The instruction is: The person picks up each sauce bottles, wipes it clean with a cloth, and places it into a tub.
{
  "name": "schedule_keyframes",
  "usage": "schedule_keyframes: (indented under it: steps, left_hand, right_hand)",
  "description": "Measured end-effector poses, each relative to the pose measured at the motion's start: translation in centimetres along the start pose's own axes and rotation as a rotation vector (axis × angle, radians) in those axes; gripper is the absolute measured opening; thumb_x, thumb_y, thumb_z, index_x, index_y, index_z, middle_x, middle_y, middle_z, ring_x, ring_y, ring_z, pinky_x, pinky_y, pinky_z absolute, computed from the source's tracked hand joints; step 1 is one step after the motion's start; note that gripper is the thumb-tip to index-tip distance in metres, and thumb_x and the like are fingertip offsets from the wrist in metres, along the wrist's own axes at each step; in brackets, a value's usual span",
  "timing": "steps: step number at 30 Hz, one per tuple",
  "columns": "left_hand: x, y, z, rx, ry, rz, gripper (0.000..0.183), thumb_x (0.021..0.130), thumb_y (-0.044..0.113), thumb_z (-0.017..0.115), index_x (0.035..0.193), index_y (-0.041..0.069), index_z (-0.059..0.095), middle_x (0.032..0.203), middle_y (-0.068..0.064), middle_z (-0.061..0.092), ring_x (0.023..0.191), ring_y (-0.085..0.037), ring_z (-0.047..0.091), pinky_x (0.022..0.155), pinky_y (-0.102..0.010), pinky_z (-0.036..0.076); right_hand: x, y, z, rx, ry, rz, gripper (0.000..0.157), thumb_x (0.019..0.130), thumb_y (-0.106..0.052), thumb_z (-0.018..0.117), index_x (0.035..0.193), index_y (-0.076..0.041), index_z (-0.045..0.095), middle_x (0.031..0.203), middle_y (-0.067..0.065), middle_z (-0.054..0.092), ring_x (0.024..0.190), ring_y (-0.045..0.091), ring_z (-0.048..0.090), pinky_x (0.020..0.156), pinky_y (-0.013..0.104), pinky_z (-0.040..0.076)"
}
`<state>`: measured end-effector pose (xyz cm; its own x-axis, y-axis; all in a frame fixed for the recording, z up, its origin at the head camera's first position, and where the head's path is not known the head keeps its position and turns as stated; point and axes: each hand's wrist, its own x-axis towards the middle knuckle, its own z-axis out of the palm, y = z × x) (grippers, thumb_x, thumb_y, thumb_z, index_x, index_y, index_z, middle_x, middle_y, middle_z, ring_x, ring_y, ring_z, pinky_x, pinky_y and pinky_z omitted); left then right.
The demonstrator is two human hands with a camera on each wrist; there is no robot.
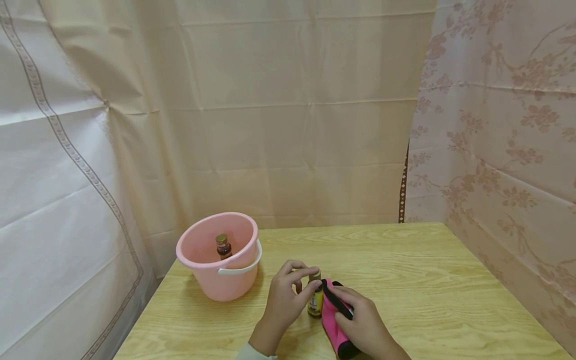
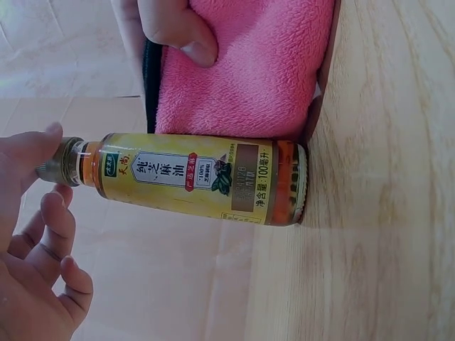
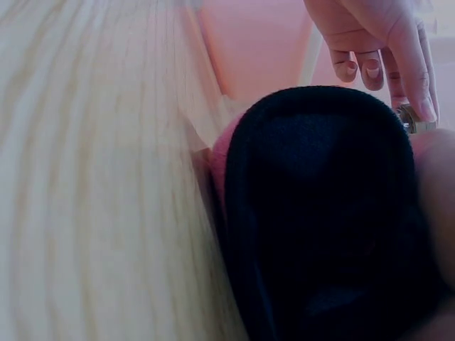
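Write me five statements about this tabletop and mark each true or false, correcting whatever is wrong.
1. The left hand holds the yellow-labelled bottle by its cap. True.
2. The yellow-labelled bottle lies on its side. False: it stands upright on the table.
3. The right hand grips a pink-and-black fabric item. True.
4. The pink bucket's handle is black. False: the handle on the pink bucket is white.
5. A capped bottle is inside the pink bucket. True.

Plain pale grey-green sleeve (image 1: 254, 352) on left forearm; both hands (image 1: 288, 295) bare, slim-fingered; right wrist (image 1: 390, 349) also bare
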<state>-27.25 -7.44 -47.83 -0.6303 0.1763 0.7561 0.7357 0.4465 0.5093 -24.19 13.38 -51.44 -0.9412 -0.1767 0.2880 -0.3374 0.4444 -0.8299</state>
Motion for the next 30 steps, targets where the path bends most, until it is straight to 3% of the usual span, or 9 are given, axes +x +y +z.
schedule_keyframes:
  steps: [6, 10, 20, 24, 30]
  left_hand:
    - [0.06, 0.29, -0.13, 0.009, 0.003, -0.003, 0.021, 0.088, 0.023, 0.084, 0.108, 0.017, 0.082, 0.101, 0.004, 0.067, 0.061, -0.009, 0.054, 0.056, -0.014, 0.043]
    - [0.06, 0.43, -0.25, -0.002, -0.006, -0.027, 0.02, 0.09, 0.023, 0.082, 0.109, 0.018, 0.082, 0.102, 0.004, 0.068, 0.061, -0.012, 0.055, 0.056, -0.015, 0.044]
    - [0.01, 0.16, -0.24, -0.014, -0.011, -0.011, 0.018, 0.092, 0.022, 0.08, 0.11, 0.019, 0.081, 0.104, 0.005, 0.07, 0.066, 0.003, 0.049, 0.055, -0.019, 0.047]
    - [0.06, 0.06, -0.16, -0.013, -0.001, 0.016, 0.019, 0.091, 0.021, 0.081, 0.109, 0.018, 0.081, 0.105, 0.003, 0.071, 0.065, 0.003, 0.049, 0.055, -0.017, 0.046]
    - [0.13, -0.03, -0.14, -0.024, -0.005, 0.029, 0.02, 0.09, 0.02, 0.081, 0.11, 0.017, 0.081, 0.106, 0.002, 0.073, 0.065, 0.003, 0.05, 0.054, -0.02, 0.048]
  right_hand:
    - [-0.07, 0.15, 0.11, -0.029, 0.007, -0.01, 0.062, 0.082, 0.007, 0.07, 0.137, -0.02, 0.068, 0.138, 0.0, 0.066, 0.126, 0.024, 0.06, 0.074, 0.023, 0.054]
    - [-0.08, 0.09, 0.13, -0.018, 0.011, -0.013, 0.062, 0.082, 0.007, 0.07, 0.138, -0.021, 0.068, 0.138, 0.0, 0.066, 0.125, 0.024, 0.061, 0.073, 0.023, 0.054]
    - [-0.08, -0.17, 0.05, -0.018, 0.055, -0.026, 0.068, 0.079, 0.01, 0.07, 0.135, -0.029, 0.068, 0.139, -0.004, 0.065, 0.129, 0.023, 0.06, 0.076, 0.023, 0.055]
    - [-0.09, -0.25, -0.04, -0.036, 0.09, -0.058, 0.072, 0.077, 0.01, 0.071, 0.135, -0.033, 0.068, 0.138, -0.009, 0.065, 0.129, 0.02, 0.06, 0.083, 0.023, 0.055]
    - [-0.15, -0.16, -0.13, -0.018, 0.124, -0.151, 0.072, 0.075, 0.011, 0.072, 0.135, -0.029, 0.069, 0.139, -0.006, 0.065, 0.125, 0.023, 0.063, 0.074, 0.022, 0.055]
